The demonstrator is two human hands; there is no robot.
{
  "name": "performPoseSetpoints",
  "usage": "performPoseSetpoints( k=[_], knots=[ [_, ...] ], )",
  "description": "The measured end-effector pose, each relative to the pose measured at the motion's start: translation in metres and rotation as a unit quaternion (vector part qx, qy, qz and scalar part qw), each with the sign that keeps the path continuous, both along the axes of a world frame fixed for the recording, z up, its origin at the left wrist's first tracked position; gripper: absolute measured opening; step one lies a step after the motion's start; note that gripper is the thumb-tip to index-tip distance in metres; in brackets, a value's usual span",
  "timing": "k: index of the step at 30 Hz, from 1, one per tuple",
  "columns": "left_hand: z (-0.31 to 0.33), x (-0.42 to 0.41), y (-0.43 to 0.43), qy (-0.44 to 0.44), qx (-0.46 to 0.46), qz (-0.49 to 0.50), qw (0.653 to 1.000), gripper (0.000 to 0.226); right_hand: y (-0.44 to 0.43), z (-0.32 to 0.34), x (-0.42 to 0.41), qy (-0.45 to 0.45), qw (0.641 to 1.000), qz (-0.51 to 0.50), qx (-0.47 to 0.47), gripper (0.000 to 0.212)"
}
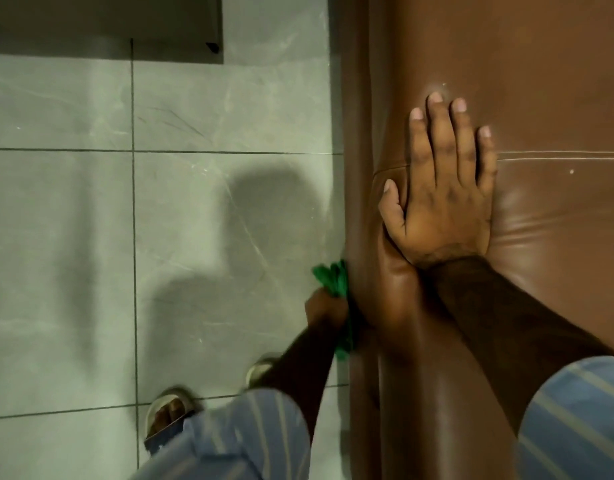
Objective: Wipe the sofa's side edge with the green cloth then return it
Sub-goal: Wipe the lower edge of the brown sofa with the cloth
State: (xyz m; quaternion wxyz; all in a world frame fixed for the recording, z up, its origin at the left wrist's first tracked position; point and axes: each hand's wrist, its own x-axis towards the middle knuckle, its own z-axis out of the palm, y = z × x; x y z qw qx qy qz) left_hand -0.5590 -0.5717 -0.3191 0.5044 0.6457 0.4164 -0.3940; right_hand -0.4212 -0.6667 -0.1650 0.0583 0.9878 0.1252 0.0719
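A brown leather sofa (541, 81) fills the right half of the view, its side edge (359, 168) dropping down to the floor. My left hand (324, 311) is low beside that edge, shut on a bunched green cloth (333, 277) that presses against the sofa's side. Part of the cloth hangs below my fist along the edge. My right hand (444, 188) lies flat, fingers spread, on top of the sofa's armrest, holding nothing.
Grey tiled floor (160, 220) lies to the left of the sofa. My feet in sandals (167, 415) stand near the bottom left. A dark piece of furniture (104, 26) sits at the top left.
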Motion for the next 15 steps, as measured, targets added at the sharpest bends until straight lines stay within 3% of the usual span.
performPoseSetpoints(
  k=[4, 9, 12, 15],
  knots=[
    [-0.020, 0.111, 0.012, -0.099, 0.021, 0.077, 0.992, 0.036, 0.000, 0.001, 0.001, 0.000, 1.000, -0.001, -0.002, 0.081],
    [-0.038, 0.212, 0.024, -0.216, -0.035, 0.180, 0.959, 0.043, 0.000, 0.001, 0.001, -0.006, 1.000, -0.003, -0.002, 0.080],
    [-0.031, 0.192, 0.015, -0.247, -0.107, 0.264, 0.926, 0.043, 0.002, 0.002, 0.000, -0.003, 1.000, -0.002, -0.001, 0.080],
    [-0.017, 0.116, -0.001, -0.221, -0.205, 0.329, 0.895, 0.043, 0.003, 0.003, 0.001, 0.006, 1.000, -0.004, -0.001, 0.081]
  ],
)
